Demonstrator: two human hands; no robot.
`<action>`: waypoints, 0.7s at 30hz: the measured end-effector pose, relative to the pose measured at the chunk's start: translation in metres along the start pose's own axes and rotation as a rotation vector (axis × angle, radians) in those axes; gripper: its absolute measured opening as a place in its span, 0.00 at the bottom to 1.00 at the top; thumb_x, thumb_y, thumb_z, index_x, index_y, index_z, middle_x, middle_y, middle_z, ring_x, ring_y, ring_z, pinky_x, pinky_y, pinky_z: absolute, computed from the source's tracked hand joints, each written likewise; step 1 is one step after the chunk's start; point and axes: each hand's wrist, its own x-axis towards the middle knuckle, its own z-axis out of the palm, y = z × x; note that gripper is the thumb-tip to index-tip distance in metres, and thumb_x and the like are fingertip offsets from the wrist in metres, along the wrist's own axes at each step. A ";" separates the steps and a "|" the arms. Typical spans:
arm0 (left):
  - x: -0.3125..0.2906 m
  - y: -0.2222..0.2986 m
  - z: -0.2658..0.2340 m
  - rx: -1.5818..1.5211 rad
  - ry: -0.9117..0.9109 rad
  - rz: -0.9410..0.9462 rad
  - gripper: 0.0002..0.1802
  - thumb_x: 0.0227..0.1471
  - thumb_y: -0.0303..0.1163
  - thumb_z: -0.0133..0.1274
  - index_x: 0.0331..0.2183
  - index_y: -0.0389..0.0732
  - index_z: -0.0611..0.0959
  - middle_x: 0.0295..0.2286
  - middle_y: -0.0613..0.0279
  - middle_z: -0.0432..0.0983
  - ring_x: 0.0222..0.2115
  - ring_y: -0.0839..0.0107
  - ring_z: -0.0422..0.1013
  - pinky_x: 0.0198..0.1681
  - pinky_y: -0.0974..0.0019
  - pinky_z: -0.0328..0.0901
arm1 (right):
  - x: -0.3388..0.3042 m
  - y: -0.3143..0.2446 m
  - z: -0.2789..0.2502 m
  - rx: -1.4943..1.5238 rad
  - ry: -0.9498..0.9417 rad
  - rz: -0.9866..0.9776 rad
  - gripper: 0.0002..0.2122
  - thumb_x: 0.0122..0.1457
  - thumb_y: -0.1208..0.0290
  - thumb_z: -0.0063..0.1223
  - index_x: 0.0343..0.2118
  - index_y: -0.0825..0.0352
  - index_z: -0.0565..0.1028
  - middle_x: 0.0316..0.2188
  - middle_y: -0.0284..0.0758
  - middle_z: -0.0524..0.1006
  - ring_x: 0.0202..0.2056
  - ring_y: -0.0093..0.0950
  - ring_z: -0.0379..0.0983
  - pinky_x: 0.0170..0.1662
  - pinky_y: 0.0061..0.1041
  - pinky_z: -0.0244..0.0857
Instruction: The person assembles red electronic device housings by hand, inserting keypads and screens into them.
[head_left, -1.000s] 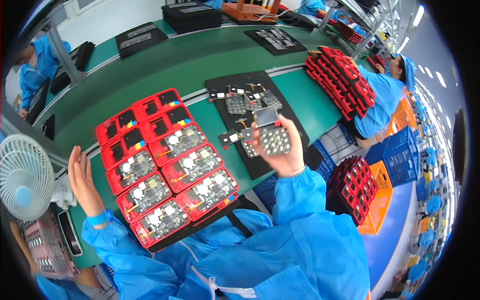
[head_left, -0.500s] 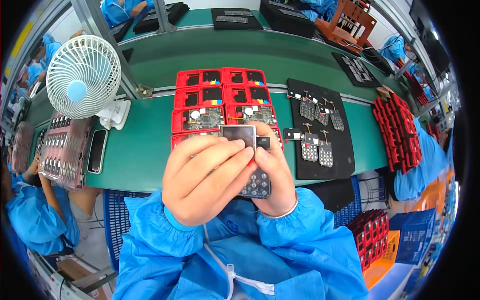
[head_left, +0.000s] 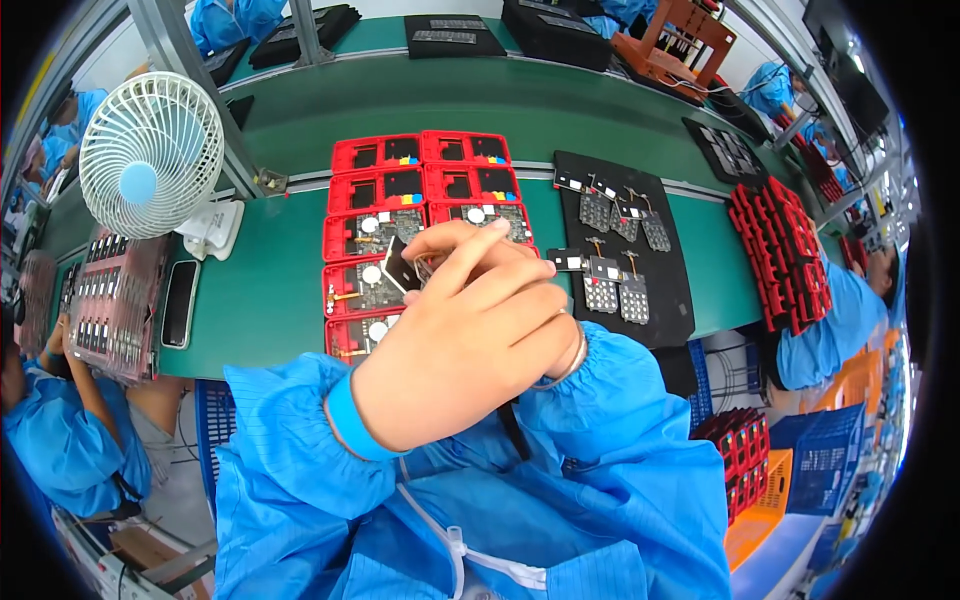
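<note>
My left hand [head_left: 460, 350] lies across my right hand, its fingers bent over toward the right and closed around something hidden beneath them. Most of my right hand [head_left: 440, 238] is covered; a curled finger shows above the left one, and its wrist with a bracelet shows at the right. By that finger a small display module [head_left: 401, 267] stands tilted, with its pale face and dark edge visible and thin wires beside it. The keypad board joined to it is out of sight behind my hands. Just beyond are red plastic housings [head_left: 335, 235] with circuit boards in several.
A black foam mat [head_left: 650, 310] at the right carries several keypad boards with displays [head_left: 600, 293]. Stacked red housings [head_left: 780, 255] stand farther right. At left are a fan [head_left: 150, 155], a phone [head_left: 180, 303] and clear trays [head_left: 115, 300]. Co-workers in blue sit on both sides.
The display module has swung from facing me to a tilted position at the left. My left hand has turned over and now covers the right hand and the keypad board.
</note>
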 end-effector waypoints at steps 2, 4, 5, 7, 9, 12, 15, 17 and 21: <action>-0.005 -0.009 0.009 -0.013 -0.062 -0.042 0.21 0.42 0.30 0.59 0.42 0.40 0.80 0.45 0.55 0.73 0.50 0.56 0.67 0.55 0.49 0.60 | 0.004 0.004 -0.007 0.061 0.016 0.032 0.17 0.56 0.66 0.48 0.47 0.69 0.70 0.44 0.40 0.73 0.46 0.33 0.71 0.50 0.30 0.66; -0.007 -0.017 0.006 -0.030 -0.091 -0.065 0.23 0.41 0.30 0.59 0.43 0.40 0.80 0.47 0.55 0.73 0.51 0.55 0.66 0.55 0.48 0.59 | 0.011 0.008 -0.009 0.203 0.050 0.063 0.14 0.56 0.69 0.53 0.44 0.67 0.71 0.39 0.38 0.75 0.40 0.31 0.74 0.42 0.29 0.70; -0.006 -0.020 -0.003 -0.077 -0.092 -0.051 0.24 0.40 0.31 0.61 0.44 0.43 0.80 0.48 0.58 0.72 0.52 0.55 0.65 0.57 0.46 0.57 | 0.014 0.009 -0.016 0.121 0.054 0.101 0.14 0.55 0.69 0.55 0.43 0.67 0.71 0.38 0.37 0.76 0.38 0.29 0.74 0.40 0.28 0.70; -0.013 -0.027 -0.023 -0.094 -0.088 -0.104 0.29 0.36 0.32 0.65 0.46 0.54 0.81 0.50 0.65 0.72 0.55 0.55 0.63 0.60 0.41 0.50 | 0.022 0.011 -0.032 -0.093 0.101 0.083 0.14 0.51 0.72 0.62 0.40 0.67 0.72 0.35 0.36 0.77 0.31 0.25 0.74 0.33 0.23 0.69; -0.016 -0.042 -0.048 -0.065 -0.212 -0.251 0.30 0.36 0.32 0.65 0.46 0.55 0.81 0.52 0.62 0.71 0.55 0.55 0.63 0.61 0.42 0.49 | 0.031 0.024 -0.059 -0.321 0.147 0.084 0.12 0.49 0.73 0.64 0.36 0.67 0.74 0.29 0.33 0.77 0.30 0.22 0.75 0.31 0.23 0.69; -0.023 -0.090 -0.052 -0.039 -0.214 -0.375 0.26 0.40 0.28 0.62 0.46 0.46 0.80 0.50 0.57 0.71 0.55 0.53 0.63 0.60 0.46 0.52 | 0.046 0.047 -0.091 -0.586 0.066 0.150 0.14 0.45 0.76 0.65 0.36 0.69 0.76 0.37 0.38 0.79 0.42 0.31 0.76 0.45 0.27 0.69; -0.028 -0.149 -0.016 -0.135 -0.122 -0.398 0.19 0.43 0.24 0.60 0.41 0.38 0.80 0.45 0.52 0.75 0.47 0.52 0.69 0.51 0.56 0.64 | 0.058 0.081 -0.099 -0.662 -0.026 0.024 0.14 0.43 0.77 0.65 0.36 0.67 0.78 0.38 0.41 0.79 0.44 0.38 0.75 0.47 0.32 0.69; -0.033 -0.168 0.005 -0.152 -0.141 -0.400 0.17 0.43 0.25 0.61 0.39 0.36 0.81 0.42 0.51 0.76 0.45 0.53 0.71 0.49 0.57 0.66 | 0.069 0.090 -0.094 -0.667 -0.105 -0.001 0.14 0.42 0.78 0.64 0.36 0.67 0.78 0.40 0.42 0.79 0.45 0.41 0.74 0.48 0.35 0.68; -0.034 -0.183 0.040 -0.123 -0.164 -0.394 0.14 0.43 0.26 0.62 0.36 0.35 0.82 0.38 0.52 0.78 0.44 0.53 0.72 0.47 0.56 0.68 | 0.074 0.107 -0.097 -0.675 -0.113 -0.075 0.13 0.42 0.77 0.64 0.34 0.67 0.77 0.36 0.40 0.78 0.42 0.41 0.73 0.46 0.35 0.68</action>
